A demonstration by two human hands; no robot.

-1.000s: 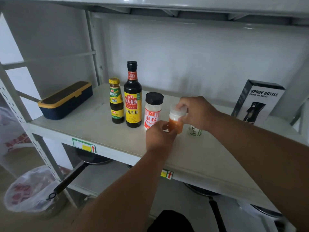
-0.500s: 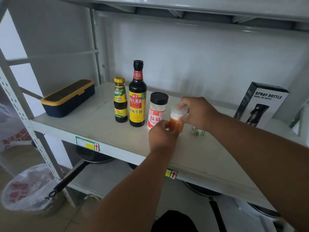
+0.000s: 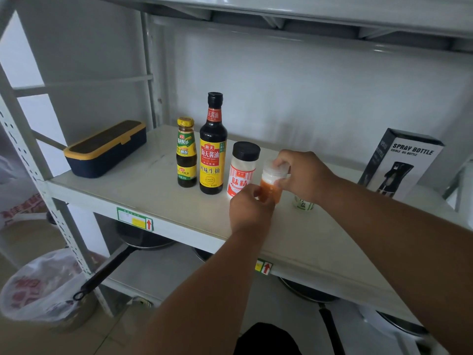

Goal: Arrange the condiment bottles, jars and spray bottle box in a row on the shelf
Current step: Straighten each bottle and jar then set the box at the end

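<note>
On the white shelf [image 3: 163, 196] a row stands upright: a small dark sauce bottle [image 3: 186, 152] with a yellow cap, a tall soy sauce bottle [image 3: 213, 147], and a white jar with a black lid [image 3: 242, 169]. Just right of that jar is a small jar of orange powder [image 3: 271, 185] with a clear lid. My left hand [image 3: 249, 210] grips its lower body from the front. My right hand [image 3: 303, 176] pinches its lid from the right. A small white and green jar [image 3: 303, 204] is mostly hidden behind my right hand. The spray bottle box [image 3: 403, 163] stands far right.
A navy box with a yellow rim [image 3: 105, 148] lies at the shelf's left end. Frying pans [image 3: 122, 257] rest on the lower shelf. A bin lined with a plastic bag [image 3: 43, 288] stands on the floor at lower left. Another shelf board [image 3: 281, 6] runs overhead.
Both hands stay on the orange powder jar in nearly the same place beside the black-lidded jar. The camera view has shifted slightly, moving the shelf contents rightward in frame.
</note>
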